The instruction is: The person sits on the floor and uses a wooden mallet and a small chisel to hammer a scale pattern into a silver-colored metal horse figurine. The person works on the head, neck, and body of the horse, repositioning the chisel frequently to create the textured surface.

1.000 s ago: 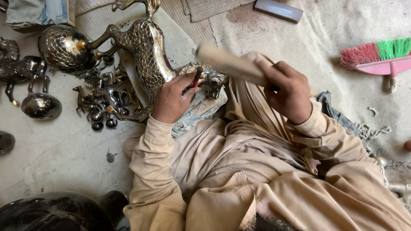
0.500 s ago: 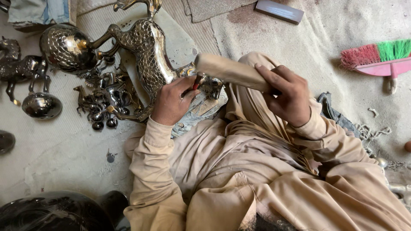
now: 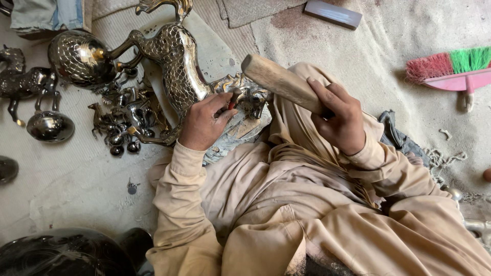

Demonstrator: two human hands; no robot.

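My left hand pinches a small red-handled punch tool against a small shiny metal figurine lying on a cloth pad in front of my knees. My right hand grips a thick wooden mallet stick, its free end held just above the tool and figurine. A large scale-patterned metal animal statue stands right beside my left hand.
Several small metal animal figurines lie left of the statue. A round metal pot, a dark horse figure and a metal ball sit further left. A pink brush lies at the right, a flat block at the top.
The wooden stick in my right hand has shifted slightly right and lifted a little from over the tool. My left hand stays on the tool at the figurine.
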